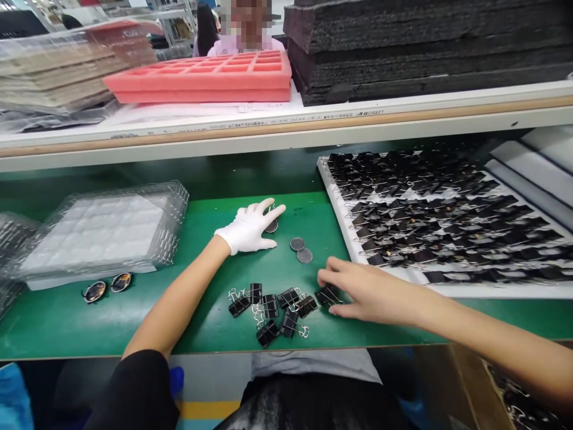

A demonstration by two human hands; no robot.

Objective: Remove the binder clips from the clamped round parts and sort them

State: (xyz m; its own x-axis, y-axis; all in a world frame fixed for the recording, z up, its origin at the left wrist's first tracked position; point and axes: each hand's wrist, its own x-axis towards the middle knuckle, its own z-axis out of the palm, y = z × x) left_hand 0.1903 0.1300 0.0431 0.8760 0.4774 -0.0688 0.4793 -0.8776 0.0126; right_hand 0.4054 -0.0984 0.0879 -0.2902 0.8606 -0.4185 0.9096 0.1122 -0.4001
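My left hand (249, 229), in a white glove, lies on the green mat with its fingers stretched over a round grey disc (271, 226). Two more grey discs (301, 249) lie just to its right. My bare right hand (364, 291) reaches in from the right, and its fingertips pinch a black binder clip (326, 295) on the mat. Several loose black binder clips (271, 310) lie in a small heap between my arms near the front edge.
A white tray (344, 215) packed with rows of black binder clips fills the right side. Clear plastic blister trays (107, 230) are stacked at left, with two dark round badges (107, 286) before them. The shelf above holds a red foam tray (201, 74) and black foam sheets (425, 48); a person sits behind it.
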